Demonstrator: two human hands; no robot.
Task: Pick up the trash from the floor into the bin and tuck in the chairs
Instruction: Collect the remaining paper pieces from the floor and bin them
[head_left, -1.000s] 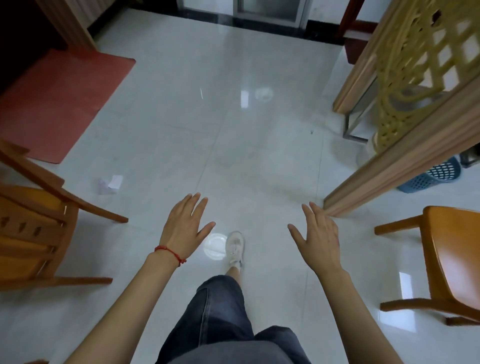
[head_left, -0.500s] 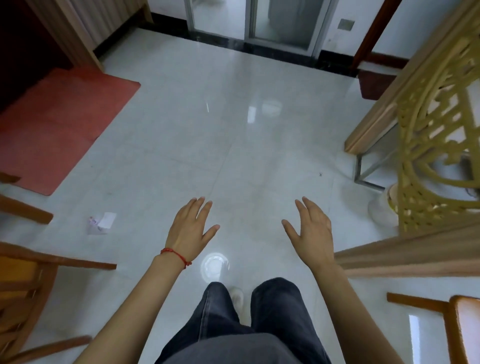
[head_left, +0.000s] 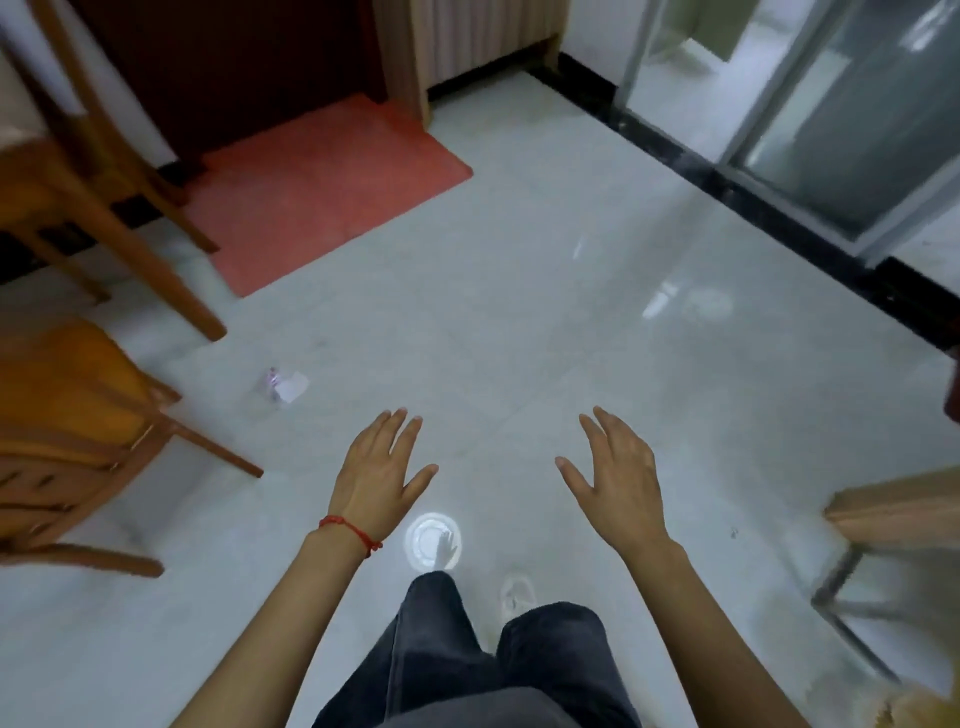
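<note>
Trash (head_left: 284, 387), a small crumpled white scrap, lies on the pale floor (head_left: 519, 338) just beside the front leg of the nearer wooden chair (head_left: 67, 431), ahead and to the left of both hands. The left hand (head_left: 376, 470) and right hand (head_left: 618, 480) hover flat with fingers spread, holding nothing. Blur smears the scrap, so its shape is uncertain; a hasty reach could knock the chair leg or push the light paper beneath the seat. No bin is in view.

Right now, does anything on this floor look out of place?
Yes. A small crumpled white scrap of trash lies on the pale tiled floor, beside the wooden chair at the left. Both hands are empty.
</note>
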